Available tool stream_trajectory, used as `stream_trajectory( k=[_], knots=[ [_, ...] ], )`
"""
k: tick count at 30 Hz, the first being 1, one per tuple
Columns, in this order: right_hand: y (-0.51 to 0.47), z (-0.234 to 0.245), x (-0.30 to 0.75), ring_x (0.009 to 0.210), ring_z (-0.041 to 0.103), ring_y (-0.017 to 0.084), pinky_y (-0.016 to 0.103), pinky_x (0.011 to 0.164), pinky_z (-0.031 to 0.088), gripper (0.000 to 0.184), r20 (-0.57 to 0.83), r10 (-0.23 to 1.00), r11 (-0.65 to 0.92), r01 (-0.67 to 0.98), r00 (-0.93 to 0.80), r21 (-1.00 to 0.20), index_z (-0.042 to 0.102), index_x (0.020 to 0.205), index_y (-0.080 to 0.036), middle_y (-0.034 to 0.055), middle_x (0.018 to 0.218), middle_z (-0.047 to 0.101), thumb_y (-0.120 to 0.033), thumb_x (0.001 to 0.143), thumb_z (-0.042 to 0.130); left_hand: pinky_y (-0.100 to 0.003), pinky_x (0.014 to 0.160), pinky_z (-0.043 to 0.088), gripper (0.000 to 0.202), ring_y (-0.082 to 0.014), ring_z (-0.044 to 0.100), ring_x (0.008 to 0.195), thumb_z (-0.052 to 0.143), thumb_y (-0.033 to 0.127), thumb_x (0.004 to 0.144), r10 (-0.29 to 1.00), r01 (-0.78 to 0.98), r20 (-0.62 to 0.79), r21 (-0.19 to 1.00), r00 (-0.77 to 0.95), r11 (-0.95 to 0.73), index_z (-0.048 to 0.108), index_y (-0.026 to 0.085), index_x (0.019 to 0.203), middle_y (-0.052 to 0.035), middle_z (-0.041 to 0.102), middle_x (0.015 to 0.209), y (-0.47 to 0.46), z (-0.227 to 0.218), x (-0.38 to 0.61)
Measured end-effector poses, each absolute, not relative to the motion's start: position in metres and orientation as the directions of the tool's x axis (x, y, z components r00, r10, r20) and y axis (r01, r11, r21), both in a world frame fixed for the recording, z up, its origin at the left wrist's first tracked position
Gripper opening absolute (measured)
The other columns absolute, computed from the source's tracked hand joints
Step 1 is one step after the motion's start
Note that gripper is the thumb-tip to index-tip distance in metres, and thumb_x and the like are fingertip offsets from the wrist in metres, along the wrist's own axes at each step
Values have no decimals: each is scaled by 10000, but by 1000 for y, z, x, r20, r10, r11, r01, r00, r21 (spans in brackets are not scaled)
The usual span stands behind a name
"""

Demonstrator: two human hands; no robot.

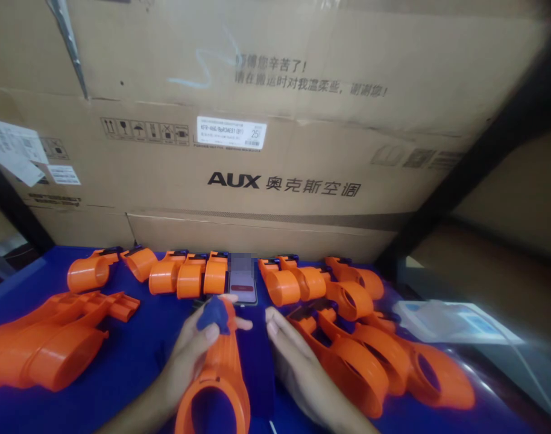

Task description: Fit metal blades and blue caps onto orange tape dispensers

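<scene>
My left hand (192,352) is wrapped around the neck of an orange plastic housing (219,386) with a ring-shaped end near me. A small blue part (214,313) sits at the housing's far tip, under my left fingers. To the right, my right hand (293,355) lies on the blue table cover (135,355), fingers stretched out, holding nothing. It rests beside a heap of orange housings (370,361).
A phone (242,287) lies beyond my hands amid a row of orange parts (189,277). More orange housings (49,343) are piled at left. A clear plastic bag (451,322) lies at right. Large cardboard boxes (275,150) stand behind the table.
</scene>
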State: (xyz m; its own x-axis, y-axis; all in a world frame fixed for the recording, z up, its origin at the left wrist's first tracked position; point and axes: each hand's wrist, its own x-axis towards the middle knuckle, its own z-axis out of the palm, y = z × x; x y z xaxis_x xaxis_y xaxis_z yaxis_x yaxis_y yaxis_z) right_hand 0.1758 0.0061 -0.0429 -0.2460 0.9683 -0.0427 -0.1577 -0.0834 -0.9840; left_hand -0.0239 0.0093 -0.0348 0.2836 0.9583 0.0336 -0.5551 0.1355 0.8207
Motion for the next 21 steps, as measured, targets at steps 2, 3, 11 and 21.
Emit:
stream_trajectory(
  k=[2, 3, 11, 21],
  knots=[
    [5, -52, 174, 845, 666, 215, 318, 691, 546, 345, -86, 960, -140, -188, -266, -972, 613, 1037, -271, 32, 914, 669, -599, 940, 577, -425, 857, 559, 431, -322, 734, 962, 684, 403, 873, 964, -565, 10, 812, 266, 148, 659, 205, 1255, -139, 794, 1065, 9, -36, -24],
    [4, -56, 174, 859, 670, 218, 322, 693, 553, 354, -89, 959, -141, -180, -269, -973, 614, 1046, -273, 39, 932, 673, -607, 938, 574, -422, 861, 559, 420, -316, 734, 962, 677, 395, 880, 965, -564, 4, 812, 262, 150, 659, 207, 1255, -136, 792, 1068, 9, -36, -24],
    [9, -42, 182, 744, 649, 208, 331, 710, 554, 325, 82, 976, 76, -35, -202, -996, 612, 1043, -261, 10, 822, 654, -566, 932, 600, -484, 847, 574, 497, -341, 747, 941, 733, 346, 797, 957, -689, 15, 698, 289, 197, 628, 243, 1271, -119, 755, 1184, 4, -45, -17],
    [-2, -21, 190, 1178, 638, 307, 458, 1048, 496, 236, 410, 903, 426, 149, -129, -892, 668, 1115, -276, 100, 1252, 680, -364, 899, 697, -405, 1080, 455, 466, -315, 583, 1286, 784, 213, 793, 990, -614, 77, 789, 117, 11, 699, 316, 1240, -50, 700, 1316, 7, -41, -17]
  ],
)
